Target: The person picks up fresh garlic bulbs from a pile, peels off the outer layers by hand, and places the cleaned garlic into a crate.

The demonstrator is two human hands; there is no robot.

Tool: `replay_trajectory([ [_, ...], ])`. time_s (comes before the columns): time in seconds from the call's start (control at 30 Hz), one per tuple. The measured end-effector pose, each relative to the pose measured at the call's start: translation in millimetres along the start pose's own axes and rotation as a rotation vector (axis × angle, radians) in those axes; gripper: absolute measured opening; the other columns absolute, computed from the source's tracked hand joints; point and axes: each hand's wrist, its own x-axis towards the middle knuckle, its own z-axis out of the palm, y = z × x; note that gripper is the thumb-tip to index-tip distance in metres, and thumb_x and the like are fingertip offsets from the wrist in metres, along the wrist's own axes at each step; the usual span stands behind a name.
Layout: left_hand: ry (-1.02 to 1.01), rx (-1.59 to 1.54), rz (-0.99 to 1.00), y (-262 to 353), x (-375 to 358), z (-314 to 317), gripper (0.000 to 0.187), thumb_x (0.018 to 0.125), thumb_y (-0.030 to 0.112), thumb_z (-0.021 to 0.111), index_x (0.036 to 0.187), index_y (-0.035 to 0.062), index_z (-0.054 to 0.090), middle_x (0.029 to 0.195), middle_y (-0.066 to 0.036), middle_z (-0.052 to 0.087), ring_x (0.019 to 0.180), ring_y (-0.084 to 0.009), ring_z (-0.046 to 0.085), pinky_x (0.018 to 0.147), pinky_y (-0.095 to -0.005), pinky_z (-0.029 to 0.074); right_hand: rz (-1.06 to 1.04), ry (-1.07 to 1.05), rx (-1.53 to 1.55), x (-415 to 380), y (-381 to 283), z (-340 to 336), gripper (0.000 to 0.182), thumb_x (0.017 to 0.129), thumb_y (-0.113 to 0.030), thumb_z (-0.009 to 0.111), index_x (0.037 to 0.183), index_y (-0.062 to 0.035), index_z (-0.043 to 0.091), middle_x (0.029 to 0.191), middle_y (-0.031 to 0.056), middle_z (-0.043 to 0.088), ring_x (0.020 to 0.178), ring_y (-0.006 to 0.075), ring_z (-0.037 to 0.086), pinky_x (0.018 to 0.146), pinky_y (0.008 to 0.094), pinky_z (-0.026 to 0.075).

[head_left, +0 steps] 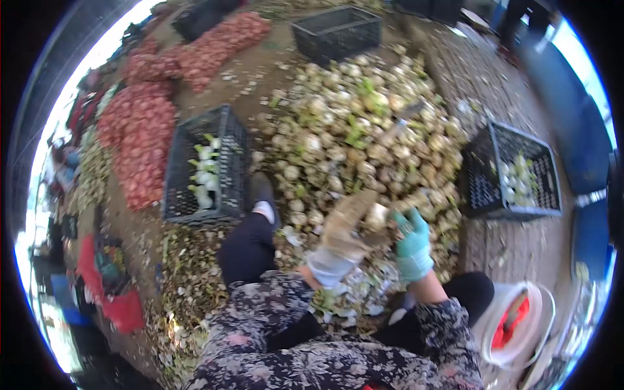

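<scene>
My left hand (346, 233), in a dirty white and tan glove, holds a pale bulb (376, 218) at its fingertips. Close on the right, my right hand (413, 244) wears a green glove with its fingers curled at the bulb's root side; what they hold is too blurred to make out. Just beyond both hands lies a large heap of bulbs (354, 127) with some green shoots. Trimmed skins and leaves (364, 289) cover the ground below my hands.
Black crates stand at left (227, 162), right (481, 175) and far back (335, 42); the side ones hold white bulbs. Red net sacks (138, 143) lie at the left. A white bucket (478, 312) with something red inside stands by my right knee.
</scene>
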Motion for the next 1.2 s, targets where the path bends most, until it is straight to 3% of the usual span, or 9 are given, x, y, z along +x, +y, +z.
replay_trajectory([
  [0.23, -0.016, -0.164, -0.215, 1, -9, 1, 0.074, 0.060, 0.025, 0.083, 0.124, 0.0057, 0.050, 0.107, -0.013, 0.055, 0.094, -0.0223, 0.057, 0.080, -0.0307, 0.048, -0.308, -0.088, -0.483, -5, 2, -3, 0.021, 0.082, -0.003, 0.058, 0.102, -0.0001, 0.057, 0.087, 0.0010, 0.059, 0.074, 0.0090, 0.055, 0.066, 0.0216, 0.044],
  [0.33, -0.012, -0.018, -0.017, 0, -7, -2, 0.073, 0.064, 0.028, 0.080, 0.125, 0.0042, 0.048, 0.108, -0.013, 0.055, 0.096, -0.0205, 0.056, 0.081, -0.0294, 0.048, -0.101, -0.055, -0.217, -4, 0, -6, 0.021, 0.081, 0.001, 0.057, 0.102, 0.0002, 0.057, 0.089, 0.0025, 0.060, 0.072, 0.0100, 0.056, 0.065, 0.0229, 0.046],
  [0.47, -0.004, -0.764, -0.584, 2, -9, 5, 0.057, 0.081, 0.032, 0.066, 0.124, 0.0001, 0.048, 0.107, -0.007, 0.059, 0.098, -0.0167, 0.055, 0.083, -0.0265, 0.046, -0.142, -0.034, -0.367, -7, -5, 1, 0.015, 0.082, 0.001, 0.057, 0.098, 0.0012, 0.060, 0.088, 0.0043, 0.062, 0.073, 0.0097, 0.057, 0.064, 0.0228, 0.047],
  [0.6, -0.033, -0.778, -0.829, -2, -5, 2, 0.054, 0.085, 0.030, 0.062, 0.127, 0.0014, 0.045, 0.106, -0.007, 0.056, 0.097, -0.0164, 0.054, 0.088, -0.0227, 0.042, -0.347, -0.084, -0.694, -3, -4, -2, 0.014, 0.083, 0.003, 0.053, 0.094, 0.0025, 0.061, 0.087, 0.0034, 0.063, 0.077, 0.0102, 0.057, 0.071, 0.0232, 0.046],
  [0.73, -0.035, -0.162, -0.451, 7, -6, 11, 0.054, 0.081, 0.019, 0.067, 0.128, 0.0043, 0.044, 0.117, -0.009, 0.046, 0.097, -0.0164, 0.053, 0.085, -0.0219, 0.043, -0.272, -0.108, -0.432, -3, -4, 4, 0.013, 0.079, 0.005, 0.054, 0.088, 0.0008, 0.061, 0.092, 0.0059, 0.061, 0.082, 0.0129, 0.058, 0.073, 0.0241, 0.046],
  [0.9, -0.169, -0.979, -0.887, -1, -2, -9, 0.053, 0.081, 0.012, 0.066, 0.127, -0.0001, 0.044, 0.103, -0.008, 0.061, 0.084, -0.0115, 0.057, 0.076, -0.0208, 0.049, -0.617, -0.301, -1.058, -10, -25, 8, 0.013, 0.076, -0.007, 0.062, 0.086, 0.0002, 0.060, 0.089, 0.0086, 0.061, 0.078, 0.0183, 0.060, 0.069, 0.0262, 0.047],
  [0.97, -0.406, -1.100, -0.919, -17, -3, -16, 0.052, 0.084, 0.019, 0.063, 0.127, -0.0024, 0.043, 0.107, -0.009, 0.060, 0.083, -0.0126, 0.059, 0.072, -0.0215, 0.050, -0.186, -0.254, -0.815, -20, -34, 6, 0.014, 0.079, -0.008, 0.062, 0.090, -0.0013, 0.058, 0.089, 0.0065, 0.058, 0.077, 0.0158, 0.057, 0.071, 0.0249, 0.046],
  [1.03, -0.521, -1.407, -0.946, 6, 11, -34, 0.055, 0.087, 0.035, 0.055, 0.128, -0.0001, 0.042, 0.108, -0.012, 0.060, 0.087, -0.0175, 0.061, 0.069, -0.0278, 0.053, 0.050, -0.583, 0.205, -9, -24, -6, 0.019, 0.086, -0.017, 0.055, 0.099, -0.0027, 0.057, 0.099, 0.0095, 0.058, 0.087, 0.0180, 0.058, 0.074, 0.0311, 0.049],
  [1.2, -0.170, -0.885, -0.730, -14, -9, 6, 0.064, 0.076, 0.031, 0.070, 0.126, 0.0020, 0.043, 0.102, -0.008, 0.060, 0.087, -0.0161, 0.060, 0.075, -0.0284, 0.052, -0.501, -0.251, -0.733, 0, -12, -19, 0.015, 0.077, -0.003, 0.062, 0.091, -0.0009, 0.063, 0.098, 0.0110, 0.061, 0.091, 0.0212, 0.058, 0.081, 0.0290, 0.045],
])
